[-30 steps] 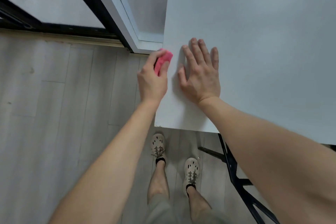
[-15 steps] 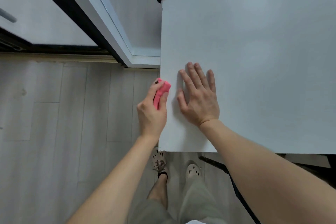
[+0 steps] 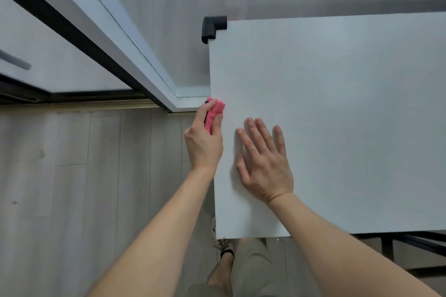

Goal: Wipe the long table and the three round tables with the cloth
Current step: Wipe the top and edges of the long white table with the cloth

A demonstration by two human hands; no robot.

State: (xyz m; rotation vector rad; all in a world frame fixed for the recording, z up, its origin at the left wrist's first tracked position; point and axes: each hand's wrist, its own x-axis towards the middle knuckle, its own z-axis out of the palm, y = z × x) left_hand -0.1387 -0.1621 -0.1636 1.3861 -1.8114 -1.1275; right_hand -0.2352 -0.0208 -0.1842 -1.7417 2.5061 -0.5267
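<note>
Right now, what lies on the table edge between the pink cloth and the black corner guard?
Nothing: the head view shows bare white table edge from the cloth in the left hand to the corner guard.

The white rectangular desk (image 3: 337, 116) is cut off by the right edge of the picture, so its full length is not shown. Most of the pink cloth (image 3: 216, 110) is hidden inside the left hand (image 3: 204, 144). Only its upper end is seen, and whether it is pressed against the desk's top or its side cannot be told. The curled fingers (image 3: 205, 113) are largely covered by the back of that hand. The black metal frame (image 3: 386, 248) is mostly hidden under the desk. A pale laced shoe (image 3: 222, 245) is largely covered by the desk's near corner. The left forearm (image 3: 169, 224) and right forearm (image 3: 337, 236) are cut off at the bottom edge.
</note>
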